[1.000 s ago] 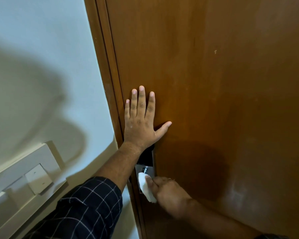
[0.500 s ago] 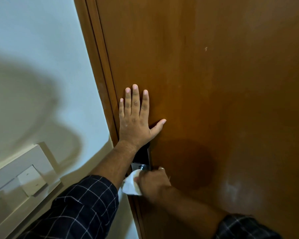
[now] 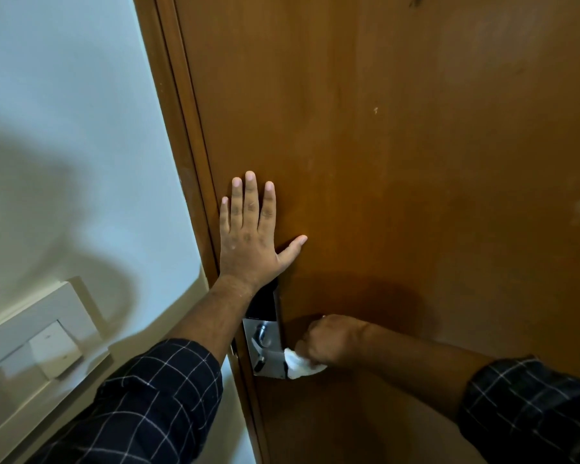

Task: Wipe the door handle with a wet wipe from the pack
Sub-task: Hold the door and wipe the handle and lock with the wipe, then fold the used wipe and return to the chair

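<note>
Wiping step under way. Right hand (image 3: 329,339) fisted on white wet wipe (image 3: 298,365), right of silver lock plate (image 3: 265,346); handle hidden beneath. Left hand (image 3: 248,242) flat, splayed on wooden door (image 3: 416,162), holding nothing. Next: rub along lever.

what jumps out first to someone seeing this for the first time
The left hand spread flat on the brown wooden door, just above the lock. Lower down, the right hand clutches a white wet wipe beside the silver lock plate. On the wall at lower left sits a pale switch panel.
</note>
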The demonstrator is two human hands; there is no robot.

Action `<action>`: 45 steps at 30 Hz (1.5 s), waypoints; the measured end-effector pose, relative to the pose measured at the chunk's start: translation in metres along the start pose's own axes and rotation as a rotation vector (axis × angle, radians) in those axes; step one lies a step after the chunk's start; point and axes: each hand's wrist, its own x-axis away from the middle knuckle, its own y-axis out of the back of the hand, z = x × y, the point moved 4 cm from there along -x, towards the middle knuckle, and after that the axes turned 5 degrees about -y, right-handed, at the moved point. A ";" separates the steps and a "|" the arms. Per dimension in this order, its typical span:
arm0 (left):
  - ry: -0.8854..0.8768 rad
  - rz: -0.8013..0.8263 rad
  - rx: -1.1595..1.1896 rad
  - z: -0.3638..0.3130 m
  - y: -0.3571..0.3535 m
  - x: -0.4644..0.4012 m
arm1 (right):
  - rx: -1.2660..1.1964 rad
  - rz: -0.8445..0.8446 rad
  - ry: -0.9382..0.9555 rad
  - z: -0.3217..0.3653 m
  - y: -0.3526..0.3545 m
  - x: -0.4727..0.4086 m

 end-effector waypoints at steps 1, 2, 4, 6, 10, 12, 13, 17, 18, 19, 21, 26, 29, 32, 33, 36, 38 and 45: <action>0.001 -0.004 0.000 0.000 0.000 0.000 | 0.111 -0.007 0.034 -0.001 0.003 0.001; 0.004 -0.007 -0.003 0.001 0.000 0.000 | 0.226 -0.020 0.058 -0.002 0.007 0.002; 0.000 -0.012 0.005 0.001 -0.001 -0.001 | 0.366 -0.045 0.076 -0.003 0.011 0.005; -0.001 -0.014 0.011 0.001 -0.002 0.000 | 0.394 -0.050 0.031 -0.001 0.012 0.007; 0.017 0.051 0.013 0.001 -0.001 0.001 | 0.176 -0.090 -0.251 -0.009 0.005 0.016; 0.035 0.098 0.051 -0.002 0.002 0.006 | -0.104 -0.097 -0.430 -0.017 -0.005 0.033; 0.050 0.107 0.088 -0.005 0.003 0.015 | -0.305 -0.127 -0.515 -0.019 -0.012 0.043; 0.154 0.082 0.383 -0.036 0.016 0.094 | -1.037 -0.219 -0.677 0.000 -0.043 0.085; 0.172 0.103 0.478 -0.050 0.020 0.123 | -1.148 -0.195 -0.658 0.010 -0.049 0.091; 0.175 0.160 0.575 -0.066 0.025 0.153 | -1.226 -0.157 -0.620 0.021 -0.055 0.095; 0.166 0.362 0.774 -0.098 0.034 0.205 | -1.319 -0.081 -0.514 0.042 -0.063 0.100; 0.360 0.656 0.954 -0.138 0.055 0.264 | -1.396 0.083 -0.218 0.079 -0.072 0.113; 0.508 0.685 0.944 -0.144 0.071 0.273 | -1.457 0.155 -0.191 0.082 -0.083 0.124; 0.667 0.711 0.889 -0.157 0.092 0.292 | -1.490 0.178 -0.168 0.084 -0.099 0.139; 0.748 0.709 0.855 -0.167 0.102 0.304 | -1.510 0.167 -0.171 0.086 -0.107 0.147; 1.029 0.693 0.781 -0.189 0.126 0.336 | -1.582 0.112 -0.188 0.095 -0.131 0.162; 1.183 0.676 0.770 -0.212 0.151 0.360 | -1.678 0.129 -0.195 0.112 -0.150 0.171; 1.843 0.473 0.941 -0.299 0.260 0.438 | -1.778 0.288 -0.124 0.222 -0.205 0.213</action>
